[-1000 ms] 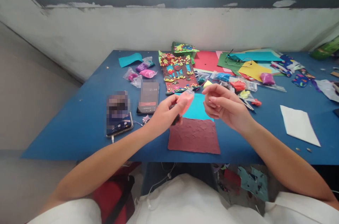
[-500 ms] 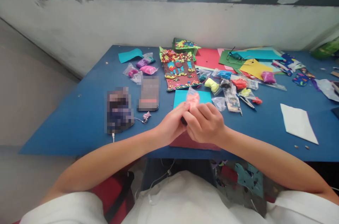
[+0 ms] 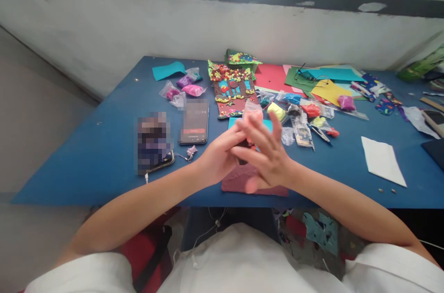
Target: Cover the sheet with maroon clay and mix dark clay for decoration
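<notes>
A small clear bag of coral-pink modelling clay point(image 3: 252, 112) stands up between my hands, over the front middle of the table. My left hand point(image 3: 222, 156) is closed around the lower part of this bag; a dark patch shows by its fingers, too hidden to name. In front of it my right hand point(image 3: 272, 154) has its fingers spread, slightly blurred, and covers part of the bag and the left fingertips. Beneath both hands lies a sheet, with its light-blue part point(image 3: 236, 123) at the back and a maroon clay-like layer point(image 3: 239, 181) near the table's edge.
Behind the hands stands a decorated clay house panel point(image 3: 236, 92). Two phones point(image 3: 194, 122) lie left, near bags of purple and pink clay point(image 3: 193, 90). On the right are clay bags point(image 3: 312, 109), coloured papers point(image 3: 333, 92), eyeglasses point(image 3: 312, 78) and a folded white sheet point(image 3: 383, 160).
My right hand has gone from closed fingers at the bag to spread fingers. The left hand keeps its hold on the bag. The view has shifted slightly.
</notes>
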Demonstrator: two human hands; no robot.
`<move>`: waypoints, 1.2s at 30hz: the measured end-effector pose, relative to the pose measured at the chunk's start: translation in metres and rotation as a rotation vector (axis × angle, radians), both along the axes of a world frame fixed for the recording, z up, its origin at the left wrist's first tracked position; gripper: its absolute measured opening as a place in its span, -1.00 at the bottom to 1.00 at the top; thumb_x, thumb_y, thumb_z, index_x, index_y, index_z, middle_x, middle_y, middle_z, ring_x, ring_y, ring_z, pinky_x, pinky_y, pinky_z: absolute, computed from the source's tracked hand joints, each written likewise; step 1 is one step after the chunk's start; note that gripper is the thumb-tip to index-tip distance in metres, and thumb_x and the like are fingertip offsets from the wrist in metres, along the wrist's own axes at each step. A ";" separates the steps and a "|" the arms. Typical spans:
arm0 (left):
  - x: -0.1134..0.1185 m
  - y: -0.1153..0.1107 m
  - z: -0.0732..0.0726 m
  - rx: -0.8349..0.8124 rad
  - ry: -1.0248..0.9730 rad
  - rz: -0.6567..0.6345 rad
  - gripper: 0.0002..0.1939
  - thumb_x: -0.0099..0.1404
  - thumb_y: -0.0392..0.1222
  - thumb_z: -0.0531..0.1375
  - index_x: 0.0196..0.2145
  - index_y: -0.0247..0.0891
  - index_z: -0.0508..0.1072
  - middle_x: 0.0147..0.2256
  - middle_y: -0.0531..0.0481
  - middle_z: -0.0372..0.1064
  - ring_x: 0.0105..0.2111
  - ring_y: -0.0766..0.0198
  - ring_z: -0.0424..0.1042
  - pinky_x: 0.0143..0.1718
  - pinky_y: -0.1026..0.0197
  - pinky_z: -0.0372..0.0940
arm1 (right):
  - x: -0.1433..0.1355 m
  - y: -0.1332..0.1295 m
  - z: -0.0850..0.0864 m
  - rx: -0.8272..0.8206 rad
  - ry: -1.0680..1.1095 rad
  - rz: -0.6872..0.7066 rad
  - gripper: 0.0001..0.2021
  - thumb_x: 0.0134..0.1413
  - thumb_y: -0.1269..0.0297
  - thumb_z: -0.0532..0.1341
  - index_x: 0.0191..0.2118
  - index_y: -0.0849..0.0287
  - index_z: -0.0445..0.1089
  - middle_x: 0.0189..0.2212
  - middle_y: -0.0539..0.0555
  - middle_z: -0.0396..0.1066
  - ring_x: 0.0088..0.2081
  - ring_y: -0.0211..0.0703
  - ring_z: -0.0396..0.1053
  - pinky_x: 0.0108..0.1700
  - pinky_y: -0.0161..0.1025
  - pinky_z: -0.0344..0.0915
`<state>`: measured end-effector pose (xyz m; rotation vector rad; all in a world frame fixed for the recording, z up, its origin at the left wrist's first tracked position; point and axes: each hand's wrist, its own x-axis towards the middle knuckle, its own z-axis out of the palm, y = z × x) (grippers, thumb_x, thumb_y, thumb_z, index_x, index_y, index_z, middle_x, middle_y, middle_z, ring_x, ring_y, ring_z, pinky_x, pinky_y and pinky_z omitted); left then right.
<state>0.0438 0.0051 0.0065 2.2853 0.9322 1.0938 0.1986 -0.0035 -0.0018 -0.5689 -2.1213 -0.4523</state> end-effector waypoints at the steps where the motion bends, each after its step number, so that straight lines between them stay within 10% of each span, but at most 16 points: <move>1: -0.002 0.002 0.004 -0.096 -0.058 -0.043 -0.53 0.54 -0.13 -0.28 -0.10 -0.24 0.39 -0.30 -0.05 0.51 -0.40 0.35 0.51 -0.39 0.30 0.41 | 0.007 0.001 0.006 -0.031 0.117 0.005 -0.52 0.32 -0.13 -0.25 0.01 -0.03 0.26 0.05 0.17 0.39 0.13 0.07 0.32 0.12 0.23 0.21; 5: -0.014 0.015 0.017 -0.615 -0.374 -0.182 -0.80 0.32 -0.04 0.14 -0.25 -0.24 0.37 -0.43 0.05 0.36 -0.48 0.34 0.39 -0.47 0.30 0.32 | 0.034 0.006 0.028 -0.198 0.347 -0.141 -0.85 0.30 0.30 0.06 -0.12 0.01 0.34 -0.18 0.12 0.41 -0.09 -0.05 0.37 -0.02 -0.02 0.29; 9: -0.018 0.020 0.022 -0.692 -0.293 -0.226 -0.77 0.23 -0.03 0.22 -0.27 -0.24 0.43 -0.43 0.08 0.32 -0.50 0.39 0.31 -0.51 0.35 0.22 | 0.044 0.010 0.036 -0.505 0.363 -0.050 -0.89 0.23 0.41 0.14 -0.20 0.07 0.38 -0.36 0.03 0.37 -0.29 -0.18 0.33 -0.23 -0.19 0.30; 27: -0.015 0.016 0.010 0.047 -0.078 -0.128 -0.86 0.29 -0.35 0.16 -0.18 -0.29 0.41 -0.18 -0.12 0.44 -0.18 0.26 0.42 -0.12 0.23 0.31 | 0.056 0.018 0.033 -0.555 0.157 0.097 -0.85 0.15 0.42 0.26 -0.21 0.04 0.53 -0.43 -0.01 0.42 -0.41 -0.27 0.32 -0.37 -0.27 0.30; 36: -0.008 0.009 0.014 -0.694 -0.350 -0.111 -0.74 0.15 -0.12 0.31 -0.21 -0.27 0.46 -0.26 -0.03 0.49 -0.34 0.31 0.42 -0.32 0.31 0.31 | 0.044 0.007 0.029 -0.210 -0.131 -0.082 -0.94 0.23 0.42 0.15 -0.23 0.21 0.38 -0.41 0.11 0.47 -0.39 -0.16 0.29 -0.33 -0.20 0.26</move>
